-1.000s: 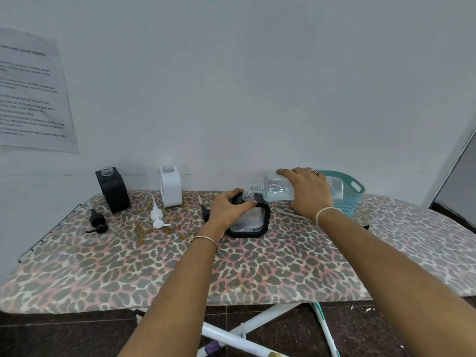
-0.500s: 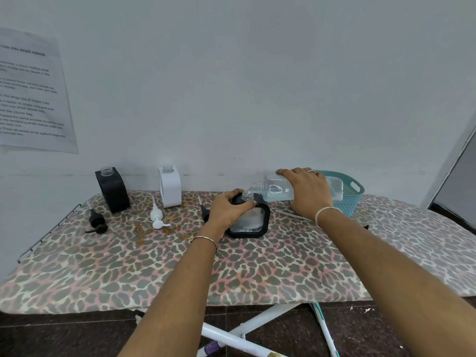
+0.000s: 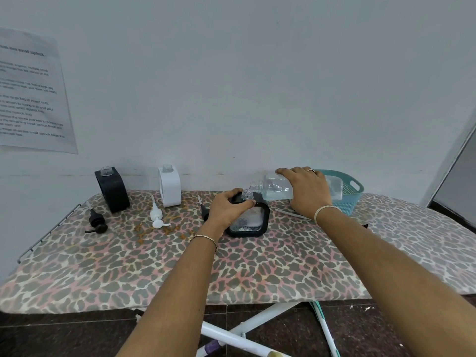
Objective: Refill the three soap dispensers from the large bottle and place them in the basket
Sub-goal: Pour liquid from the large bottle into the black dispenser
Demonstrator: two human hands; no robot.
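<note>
Surface: You are at a leopard-print ironing board set against a plain white wall, with a printed paper sheet stuck up at the left.
Right grip: Your right hand wraps over the large clear plastic bottle from above. The bottle is tipped on its side, its open mouth just above the dispenser neck.
Left grip: Your left hand curls round the top of the black-framed clear-windowed soap dispenser, which stands mid-board, and steadies it.
Done: All three dispensers are uncapped. The held one shows some liquid and foam low in its window, so it looks only part filled.
Left: You likely have to finish this pour, fill the solid black dispenser and the white block-shaped dispenser standing open by the wall, refit the pumps, and load the teal plastic basket behind your right hand. No dispenser is in it yet.
Dispensers: three.
Pump heads: three lie loose on the board: a black pump, a white pump, and a dark pump just beside your left hand.
Bottle: one.
Basket: one.
</note>
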